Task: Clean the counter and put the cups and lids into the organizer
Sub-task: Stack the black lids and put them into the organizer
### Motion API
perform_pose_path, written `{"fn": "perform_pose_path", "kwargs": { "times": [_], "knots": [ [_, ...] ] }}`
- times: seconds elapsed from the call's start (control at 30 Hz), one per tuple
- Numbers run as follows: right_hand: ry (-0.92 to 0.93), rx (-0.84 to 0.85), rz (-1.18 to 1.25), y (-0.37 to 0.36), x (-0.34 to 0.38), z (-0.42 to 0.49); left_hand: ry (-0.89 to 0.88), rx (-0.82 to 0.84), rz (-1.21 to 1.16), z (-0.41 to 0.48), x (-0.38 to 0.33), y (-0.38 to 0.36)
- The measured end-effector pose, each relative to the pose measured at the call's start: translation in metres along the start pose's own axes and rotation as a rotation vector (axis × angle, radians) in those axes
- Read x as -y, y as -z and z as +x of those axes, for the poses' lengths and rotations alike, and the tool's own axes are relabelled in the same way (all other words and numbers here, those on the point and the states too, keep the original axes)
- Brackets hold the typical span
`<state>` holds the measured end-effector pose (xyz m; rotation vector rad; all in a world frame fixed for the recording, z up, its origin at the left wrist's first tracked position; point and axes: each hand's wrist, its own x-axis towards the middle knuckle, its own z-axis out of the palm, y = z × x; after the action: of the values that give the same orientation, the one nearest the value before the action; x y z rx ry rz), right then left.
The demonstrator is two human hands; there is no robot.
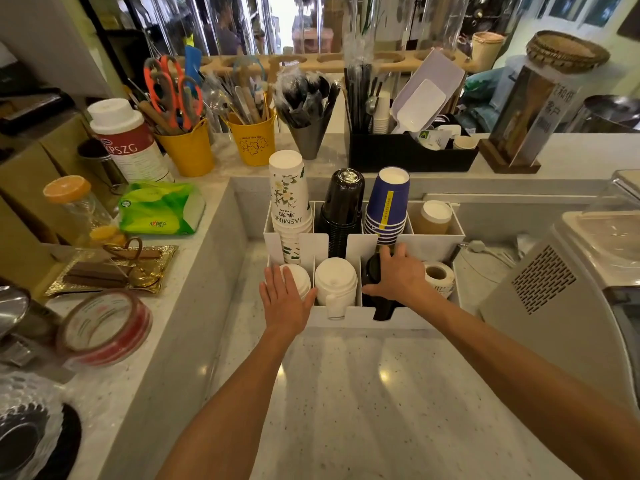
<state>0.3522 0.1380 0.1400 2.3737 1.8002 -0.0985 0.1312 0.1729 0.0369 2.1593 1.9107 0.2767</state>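
With the left hand (285,299) flat, fingers wide, on white lids (294,277) and the right hand (398,275) holding black lids (375,271), a hard push may slide the organizer (426,245) and topple the tall cup stacks (289,199) at the worktop's back edge.

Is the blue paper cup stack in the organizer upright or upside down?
Upside down: the blue paper cup stack shows its white recessed base on top, its rims nested downward in the white organizer.

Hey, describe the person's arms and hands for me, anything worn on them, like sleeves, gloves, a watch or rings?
Nothing shows on them. Both forearms are bare as far as the picture reaches, with no sleeve edge in view. The left hand and right hand have no gloves, watch, bracelet or visible rings.
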Motion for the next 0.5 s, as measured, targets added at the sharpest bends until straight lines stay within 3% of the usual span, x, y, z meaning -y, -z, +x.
{"fn": "perform_pose_path", "kwargs": {
  "times": [0.5],
  "knots": [
    [0.654, 0.069, -0.261, 0.013, -0.042, 0.02, 0.011, 0.017, 0.014, 0.001, 0.001, 0.0]
  ]
}}
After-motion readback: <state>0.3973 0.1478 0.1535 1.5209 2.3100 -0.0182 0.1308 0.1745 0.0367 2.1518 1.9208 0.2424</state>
